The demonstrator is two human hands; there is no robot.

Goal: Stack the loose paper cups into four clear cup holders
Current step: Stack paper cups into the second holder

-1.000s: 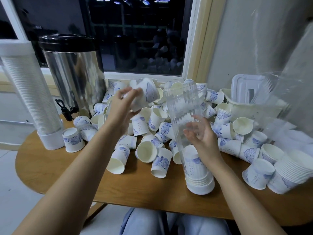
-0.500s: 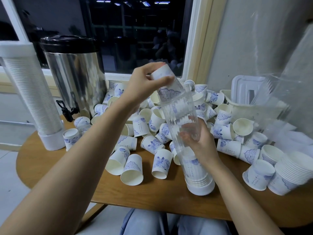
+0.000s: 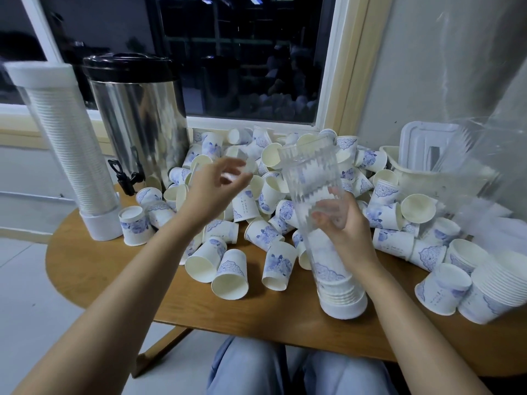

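Centrally, the right hand [image 3: 342,223] is gripping the clear cup holder [image 3: 309,172] at mid-height. Its fingers are curling round the tube and showing through the ribbed plastic, and its forearm is entering from the lower right. The holder is standing on its white base near the front edge of the table [image 3: 114,280], leaning slightly toward the upper left, with a short stack of cups sitting in its lower part. The left hand [image 3: 214,189] — blurred — is hovering just left of the holder's upper half, above the loose paper cups [image 3: 265,195], fingers loosely spread and grasping nothing. Bare wood is running along the lower centre and lower left. A full holder [image 3: 65,155] and a steel urn [image 3: 137,124] are standing at the upper left; a nested cup stack [image 3: 496,286] is lying at the lower right.
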